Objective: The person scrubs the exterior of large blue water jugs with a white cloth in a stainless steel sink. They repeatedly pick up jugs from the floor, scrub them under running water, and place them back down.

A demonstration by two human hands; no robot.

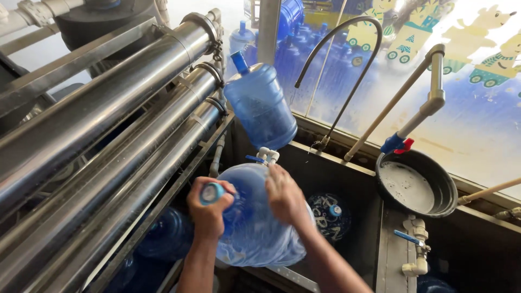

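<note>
- Blue translucent water jug lies tilted over the dark wash trough, neck toward the person, base toward the white fitting; wet sheen on its wall
- left hand wraps the jug's neck, fingers clamped round it just below the light-blue cap
- right hand lies flat on the jug's upper shoulder, fingers together and pressed to the plastic; whether the thumb hooks under cannot be told
- second blue jug stands tilted on the white fitting just beyond, blue cap up and to the left
- steel pipes run along the left, close beside the jugs
- black basin sits at the right rim, foamy water inside; red-and-blue valve just above it
- curved dark hose arches over the trough; another jug lies low inside the trough, near the right forearm
</note>
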